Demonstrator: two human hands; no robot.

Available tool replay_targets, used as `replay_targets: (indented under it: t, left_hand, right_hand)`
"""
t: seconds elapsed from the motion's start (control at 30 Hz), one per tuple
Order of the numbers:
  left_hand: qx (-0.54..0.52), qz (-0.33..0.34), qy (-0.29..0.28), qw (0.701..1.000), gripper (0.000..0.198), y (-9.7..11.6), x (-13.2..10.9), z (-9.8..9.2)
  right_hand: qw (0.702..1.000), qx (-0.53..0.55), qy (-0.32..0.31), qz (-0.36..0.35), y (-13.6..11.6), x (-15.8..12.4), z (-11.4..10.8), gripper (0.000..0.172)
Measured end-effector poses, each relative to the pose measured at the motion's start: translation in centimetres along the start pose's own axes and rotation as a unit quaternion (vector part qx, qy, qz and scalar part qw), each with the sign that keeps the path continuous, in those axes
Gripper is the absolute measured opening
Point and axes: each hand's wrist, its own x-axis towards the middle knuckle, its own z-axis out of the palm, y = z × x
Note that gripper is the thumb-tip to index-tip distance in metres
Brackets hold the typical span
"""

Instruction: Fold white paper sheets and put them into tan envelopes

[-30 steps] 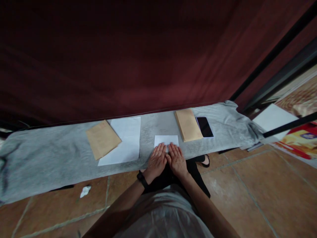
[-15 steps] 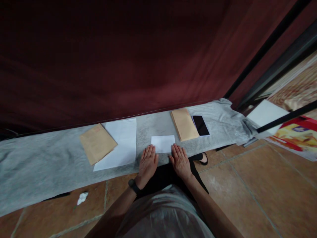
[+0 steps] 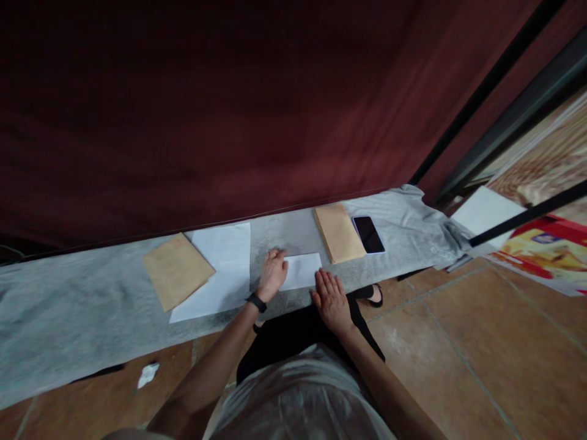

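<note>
A small white folded sheet of paper (image 3: 301, 271) lies on the grey cloth in front of me. My left hand (image 3: 273, 272), with a dark band on its wrist, is at the paper's left end, its fingers curled closed around the upper left corner. The thumb side covers that end, so the exact grip is partly hidden. Flat and with fingers stretched, my right hand (image 3: 332, 299) rests at the lower right corner of the paper, holding nothing.
Left of the hands, a brown envelope (image 3: 177, 272) overlaps larger white sheets (image 3: 229, 263). A stack of brown envelopes (image 3: 340, 235) and a phone (image 3: 369, 234) lie to the right. The cloth-covered bench (image 3: 68, 305) runs along a dark red curtain (image 3: 229, 122). A crumpled tissue (image 3: 147, 374) is on the tiled floor.
My left hand has moved up along the paper's left side, and its fingers have gone from flat to curled. My right hand stays flat near the right corner.
</note>
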Motion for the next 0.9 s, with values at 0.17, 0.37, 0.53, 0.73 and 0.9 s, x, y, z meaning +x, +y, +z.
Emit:
replay_targets:
  t: [0.17,0.37,0.53,0.73,0.9]
  left_hand:
    - [-0.197,-0.090,-0.032,0.976,0.009,-0.3,0.3,-1.2]
    - [-0.416,-0.165,-0.062,0.892,0.020,0.4,-1.2,-2.9]
    - [-0.543,-0.214,-0.094,0.807,0.023,1.2,-2.0,-4.4]
    - [-0.567,-0.226,-0.142,0.779,0.041,1.2,-2.9,-5.1]
    - [-0.527,-0.194,-0.067,0.824,0.043,1.0,-3.8,-5.0]
  right_hand:
    - [1.000,0.024,0.005,-0.003,0.3,0.0,0.1,0.057]
    - [0.996,0.088,0.017,-0.012,0.7,0.7,-0.7,0.056]
    - [0.979,0.192,0.055,0.034,1.1,2.3,-2.4,0.038]
    - [0.947,0.283,0.086,0.125,1.3,4.0,-4.3,0.038]
    - [0.957,0.260,0.072,0.105,1.6,5.5,-4.6,0.036]
